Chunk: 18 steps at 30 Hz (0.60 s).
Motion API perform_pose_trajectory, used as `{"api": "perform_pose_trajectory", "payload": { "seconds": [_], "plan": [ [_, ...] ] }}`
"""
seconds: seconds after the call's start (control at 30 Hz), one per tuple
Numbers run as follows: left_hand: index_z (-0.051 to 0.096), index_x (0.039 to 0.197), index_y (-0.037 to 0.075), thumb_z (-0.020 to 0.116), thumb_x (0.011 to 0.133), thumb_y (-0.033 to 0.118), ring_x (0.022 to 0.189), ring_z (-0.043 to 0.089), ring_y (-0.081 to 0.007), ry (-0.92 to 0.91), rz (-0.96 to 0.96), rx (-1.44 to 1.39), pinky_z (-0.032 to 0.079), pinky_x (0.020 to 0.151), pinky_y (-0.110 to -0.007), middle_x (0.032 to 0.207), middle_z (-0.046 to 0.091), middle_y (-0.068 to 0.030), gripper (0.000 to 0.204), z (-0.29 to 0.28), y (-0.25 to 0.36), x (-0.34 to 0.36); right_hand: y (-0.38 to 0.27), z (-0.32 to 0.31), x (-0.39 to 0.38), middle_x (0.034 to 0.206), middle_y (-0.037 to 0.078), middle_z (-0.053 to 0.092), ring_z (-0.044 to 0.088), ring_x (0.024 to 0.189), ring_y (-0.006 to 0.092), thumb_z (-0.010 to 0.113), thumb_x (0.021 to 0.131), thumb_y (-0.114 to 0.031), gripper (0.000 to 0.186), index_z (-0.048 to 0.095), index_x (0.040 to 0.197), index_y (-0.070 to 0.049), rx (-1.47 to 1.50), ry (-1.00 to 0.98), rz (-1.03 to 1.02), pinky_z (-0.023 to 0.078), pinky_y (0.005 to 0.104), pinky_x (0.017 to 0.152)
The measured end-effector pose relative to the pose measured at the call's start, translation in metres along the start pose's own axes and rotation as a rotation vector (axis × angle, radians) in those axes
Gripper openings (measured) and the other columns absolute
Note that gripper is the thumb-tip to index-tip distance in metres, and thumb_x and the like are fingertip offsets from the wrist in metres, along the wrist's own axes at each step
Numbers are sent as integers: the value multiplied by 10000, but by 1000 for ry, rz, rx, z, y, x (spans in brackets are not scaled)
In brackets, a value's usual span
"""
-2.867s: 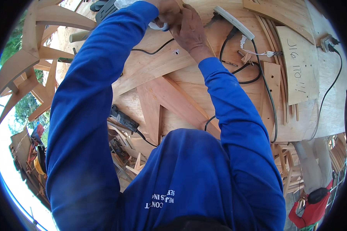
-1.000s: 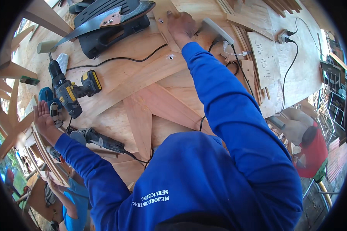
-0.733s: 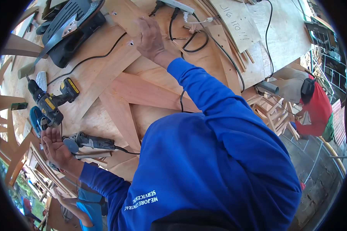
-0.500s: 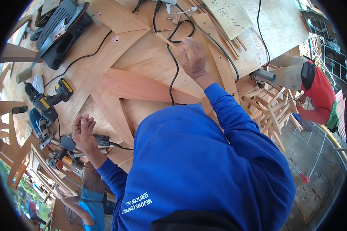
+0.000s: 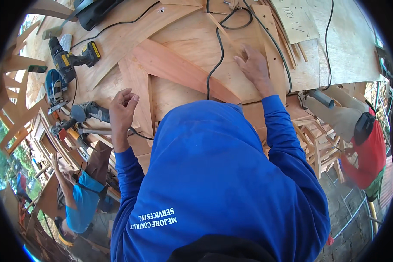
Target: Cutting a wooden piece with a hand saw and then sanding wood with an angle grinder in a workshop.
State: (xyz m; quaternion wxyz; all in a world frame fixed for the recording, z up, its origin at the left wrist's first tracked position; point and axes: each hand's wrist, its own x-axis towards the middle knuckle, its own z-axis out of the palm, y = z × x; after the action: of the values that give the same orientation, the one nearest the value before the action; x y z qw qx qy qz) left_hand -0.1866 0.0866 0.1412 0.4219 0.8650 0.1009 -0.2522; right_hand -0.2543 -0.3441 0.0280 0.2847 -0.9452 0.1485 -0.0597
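Note:
My left hand (image 5: 122, 113) is empty, its fingers loosely bent and apart, beside an angle grinder (image 5: 96, 111). My right hand (image 5: 255, 67) is open over the plywood bench (image 5: 183, 30), near a thin wood strip (image 5: 218, 26) and a black cable (image 5: 218, 61); nothing shows in it. Between my hands lie crossed flat boards, one reddish (image 5: 179, 70). At the left are a cordless drill (image 5: 67, 65) and a blue jigsaw (image 5: 54, 87). A board with drilled holes (image 5: 273, 48) lies right of my right hand.
A black tool (image 5: 94, 11) lies at the far edge. Wooden frames (image 5: 17, 87) stand at the left. A plywood piece with handwriting (image 5: 294, 19) lies at the upper right. A person in light blue (image 5: 81, 203) works at lower left, another in red (image 5: 367, 157) at right, by stacked wood pieces.
My right hand has come back from the far side of the bench, off a board there. My left hand has moved from the far left toward my body. Both are lower in view.

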Motion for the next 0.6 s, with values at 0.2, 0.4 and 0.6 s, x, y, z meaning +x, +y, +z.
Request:
{"api": "perform_pose_trajectory", "payload": {
  "seconds": [0.2, 0.4, 0.6],
  "plan": [
    [607, 1273, -60, 725, 934, 130, 899, 666, -135, 6, -11, -7, 541, 818, -277, 986, 717, -97, 406, 3, -13, -21, -15, -1, 32, 1002, 152, 711, 692, 895, 261, 674, 911, -111, 352, 638, 1253, -37, 164, -210, 136, 543, 372, 816],
    [613, 1269, -70, 716, 944, 159, 932, 684, -158, -2, 35, 98, 546, 856, -306, 1014, 733, -130, 411, 4, -18, -24, -133, -114, 112, 1066, 132, 700, 708, 965, 229, 527, 969, 30, 283, 588, 1244, 54, 984, 27, -32, 558, 331, 865],
    [626, 1247, -67, 732, 929, 187, 926, 699, -187, 137, -2, 3, 551, 845, -317, 1007, 738, -153, 421, -11, -44, -33, -217, -95, 154, 1063, 190, 693, 703, 1026, 289, 516, 988, 50, 209, 570, 1189, 69, 1212, 19, -338, 598, 408, 936]
  ]
}}
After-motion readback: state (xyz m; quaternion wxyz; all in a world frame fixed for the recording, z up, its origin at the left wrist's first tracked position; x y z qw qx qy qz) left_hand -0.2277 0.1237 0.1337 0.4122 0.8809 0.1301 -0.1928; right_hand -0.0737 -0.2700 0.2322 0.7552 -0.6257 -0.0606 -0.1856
